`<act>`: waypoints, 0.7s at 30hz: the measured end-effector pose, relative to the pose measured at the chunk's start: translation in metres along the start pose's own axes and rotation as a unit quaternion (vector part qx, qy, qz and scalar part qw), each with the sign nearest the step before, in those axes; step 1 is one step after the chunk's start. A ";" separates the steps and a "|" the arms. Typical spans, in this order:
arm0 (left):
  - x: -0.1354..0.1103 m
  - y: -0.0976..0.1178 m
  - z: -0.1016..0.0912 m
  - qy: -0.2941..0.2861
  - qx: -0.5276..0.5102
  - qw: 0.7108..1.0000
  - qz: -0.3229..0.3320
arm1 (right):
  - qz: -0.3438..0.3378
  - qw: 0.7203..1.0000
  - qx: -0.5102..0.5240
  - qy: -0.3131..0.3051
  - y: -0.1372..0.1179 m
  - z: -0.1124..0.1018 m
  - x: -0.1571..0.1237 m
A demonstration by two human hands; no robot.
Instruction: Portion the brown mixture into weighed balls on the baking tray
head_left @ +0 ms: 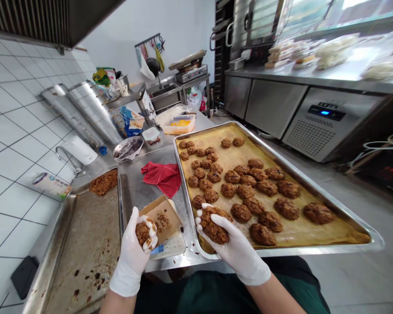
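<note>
Both hands wear white gloves. My left hand (134, 244) is closed round a small lump of brown mixture (142, 233), its fingers smeared with it. Just behind that hand, a cardboard box (168, 216) with crumbs inside rests on a kitchen scale (175, 247) reading 0.0. A larger brown ball (215, 224) is gripped in my right hand (236, 253), over the near left edge of a large metal tray (301, 251). Brown balls (245, 191) of several sizes lie on the tray's yellowish lining, smaller ones at the left and bigger ones toward the right.
At the left, a second metal tray (88, 231) carries a heap of brown mixture (104, 182) in its far corner. A red cloth (163, 176) lies between the trays. Farther back are a plastic-covered bowl (128, 148) and a tub (179, 125) with orange contents.
</note>
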State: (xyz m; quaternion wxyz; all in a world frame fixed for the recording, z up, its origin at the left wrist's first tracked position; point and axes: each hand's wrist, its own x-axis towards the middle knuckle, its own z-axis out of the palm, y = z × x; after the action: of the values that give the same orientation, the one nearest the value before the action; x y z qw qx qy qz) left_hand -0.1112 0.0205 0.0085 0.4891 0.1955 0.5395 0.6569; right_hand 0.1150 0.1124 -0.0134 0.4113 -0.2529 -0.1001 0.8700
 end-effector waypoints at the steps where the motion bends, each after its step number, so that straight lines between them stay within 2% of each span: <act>1: -0.001 -0.003 0.001 0.001 0.033 0.999 0.009 | 0.000 1.000 0.002 0.000 0.000 0.001 -0.001; 5: -0.014 -0.004 0.012 -0.014 0.129 0.990 0.052 | -0.011 1.000 -0.006 -0.023 0.001 -0.002 0.000; 8: -0.021 -0.004 0.023 -0.057 0.093 0.994 0.005 | -0.010 0.999 -0.005 -0.037 0.003 -0.006 0.001; 11: -0.022 -0.004 0.033 -0.052 0.088 0.994 -0.046 | -0.008 0.999 0.007 -0.036 0.003 -0.007 0.000; 13: -0.020 -0.003 0.037 -0.036 0.099 0.993 -0.051 | -0.011 0.999 0.009 -0.036 0.002 -0.007 -0.003; 17: -0.008 -0.002 0.046 -0.065 0.051 0.994 -0.067 | -0.014 0.999 0.013 -0.047 -0.001 -0.005 -0.007; 21: 0.012 -0.008 0.068 -0.040 0.092 0.992 -0.077 | -0.027 0.997 0.021 -0.062 -0.001 -0.007 -0.007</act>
State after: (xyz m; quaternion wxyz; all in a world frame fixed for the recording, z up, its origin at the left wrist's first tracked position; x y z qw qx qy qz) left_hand -0.0599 0.0657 0.0210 0.5396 0.2235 0.5911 0.5563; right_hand 0.1227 0.1074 -0.0169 0.4332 -0.1870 -0.1138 0.8743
